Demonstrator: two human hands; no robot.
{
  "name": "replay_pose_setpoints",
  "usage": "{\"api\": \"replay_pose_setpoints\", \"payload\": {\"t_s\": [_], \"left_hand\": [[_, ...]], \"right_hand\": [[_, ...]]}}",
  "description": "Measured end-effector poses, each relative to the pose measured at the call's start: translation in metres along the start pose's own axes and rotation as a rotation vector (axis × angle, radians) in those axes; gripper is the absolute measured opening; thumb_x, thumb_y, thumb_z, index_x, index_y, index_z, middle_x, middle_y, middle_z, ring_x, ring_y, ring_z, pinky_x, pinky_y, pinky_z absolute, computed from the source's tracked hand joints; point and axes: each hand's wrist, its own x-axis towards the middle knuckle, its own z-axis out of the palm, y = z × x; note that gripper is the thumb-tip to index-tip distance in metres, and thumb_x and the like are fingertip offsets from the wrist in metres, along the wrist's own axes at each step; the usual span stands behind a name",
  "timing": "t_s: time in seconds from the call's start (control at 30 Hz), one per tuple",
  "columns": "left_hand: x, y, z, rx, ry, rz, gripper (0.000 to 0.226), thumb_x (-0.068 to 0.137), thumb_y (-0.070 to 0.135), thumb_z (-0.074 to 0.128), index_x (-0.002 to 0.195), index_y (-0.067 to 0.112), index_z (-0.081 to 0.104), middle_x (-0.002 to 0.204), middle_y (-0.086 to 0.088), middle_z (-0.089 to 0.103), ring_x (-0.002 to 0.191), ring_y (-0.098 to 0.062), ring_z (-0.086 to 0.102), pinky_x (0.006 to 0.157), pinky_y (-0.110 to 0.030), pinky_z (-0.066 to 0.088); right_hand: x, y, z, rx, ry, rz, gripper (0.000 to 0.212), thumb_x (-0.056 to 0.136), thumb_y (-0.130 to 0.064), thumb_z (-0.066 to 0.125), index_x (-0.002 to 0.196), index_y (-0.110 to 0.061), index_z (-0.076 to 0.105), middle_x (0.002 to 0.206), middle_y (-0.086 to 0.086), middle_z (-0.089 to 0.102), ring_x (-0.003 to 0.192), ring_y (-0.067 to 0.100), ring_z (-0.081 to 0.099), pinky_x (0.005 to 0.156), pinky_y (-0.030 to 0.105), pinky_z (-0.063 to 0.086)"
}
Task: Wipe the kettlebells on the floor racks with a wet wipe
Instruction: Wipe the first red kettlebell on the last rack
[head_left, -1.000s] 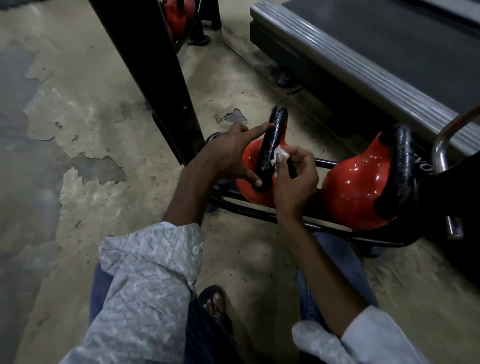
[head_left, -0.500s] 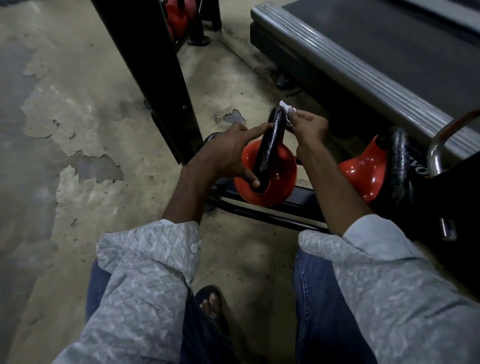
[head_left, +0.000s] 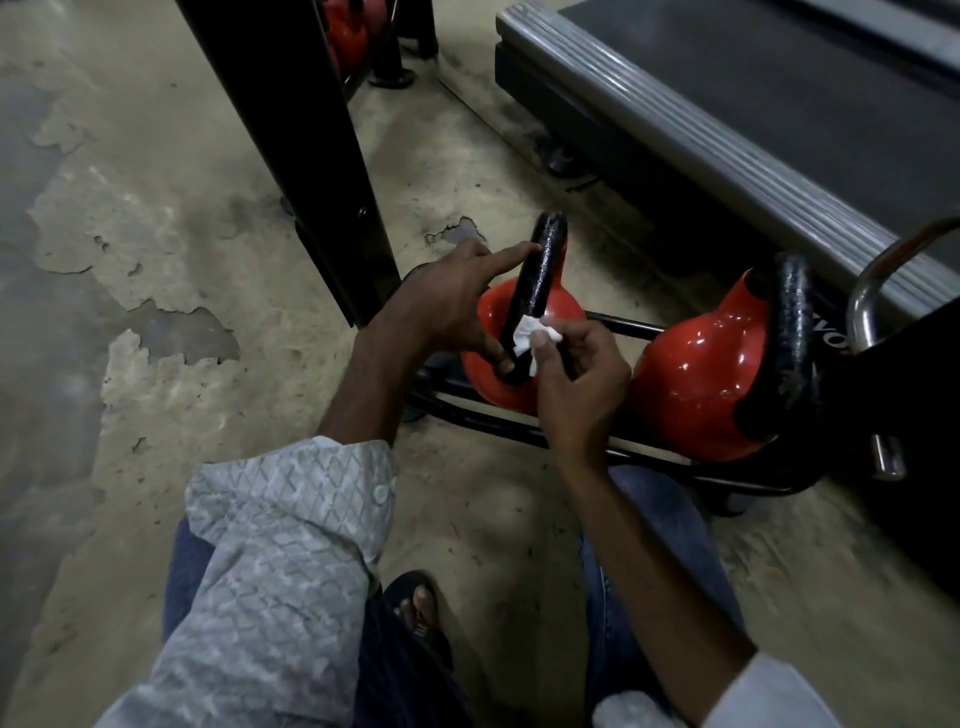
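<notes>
The right hand (head_left: 582, 395) is covering the near side of the small kettlebell (head_left: 563, 306); the wet wipe (head_left: 527, 332) is lying partly tucked under its fingers. The large kettlebell (head_left: 696, 384) is hiding part of some white lettering (head_left: 831, 340), leaving it unreadable. The top edge is cropping further red kettlebells (head_left: 345, 36) behind the black post (head_left: 291, 130).

Right hand (head_left: 576, 384) with white wipe (head_left: 530, 335) on black handle (head_left: 543, 265) of small red kettlebell (head_left: 558, 306) (left hand (head_left: 447, 306) alongside)
</notes>
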Motion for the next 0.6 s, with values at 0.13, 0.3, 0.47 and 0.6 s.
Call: {"api": "replay_pose_setpoints", "payload": {"t_s": [0.13, 0.3, 0.47, 0.6], "left_hand": [[-0.002, 0.003, 0.000, -0.008, -0.011, -0.013, 0.130, 0.051, 0.045, 0.097, 0.156, 0.048, 0.020, 0.148, -0.005, 0.039, 0.124, -0.023, 0.049, 0.095, -0.045, 0.051], [-0.004, 0.006, -0.001, -0.008, -0.014, -0.023, 0.132, 0.050, 0.045, 0.097, 0.155, 0.051, 0.018, 0.149, -0.005, 0.038, 0.126, -0.025, 0.049, 0.096, -0.050, 0.050], [-0.004, 0.007, -0.001, 0.011, -0.013, -0.023, 0.132, 0.052, 0.044, 0.097, 0.157, 0.048, 0.018, 0.149, -0.007, 0.038, 0.126, -0.026, 0.049, 0.097, -0.049, 0.050], [-0.004, 0.006, -0.002, -0.006, -0.019, -0.021, 0.131, 0.053, 0.043, 0.097, 0.157, 0.048, 0.017, 0.151, -0.007, 0.037, 0.128, -0.027, 0.048, 0.098, -0.050, 0.050]], "right_hand": [[0.048, 0.003, 0.014, 0.006, 0.045, 0.071, 0.008, 0.087, -0.012, 0.074, 0.094, -0.011, 0.074, 0.090, 0.003, 0.075, 0.084, 0.012, 0.072, 0.076, 0.026, 0.058], [0.150, 0.003, 0.031, -0.088, -0.065, 0.175, 0.006, 0.085, -0.016, 0.074, 0.086, -0.012, 0.077, 0.073, -0.001, 0.073, 0.066, 0.010, 0.067, 0.065, 0.029, 0.055], [0.203, -0.016, 0.033, -0.235, -0.354, 0.428, 0.021, 0.081, -0.009, 0.080, 0.098, 0.002, 0.076, 0.081, 0.006, 0.071, 0.053, 0.006, 0.056, 0.045, 0.016, 0.046], [0.219, -0.049, 0.040, -0.689, -0.571, 0.276, 0.010, 0.094, -0.011, 0.065, 0.102, -0.005, 0.065, 0.083, 0.003, 0.062, 0.063, 0.007, 0.058, 0.049, 0.017, 0.045]]}}
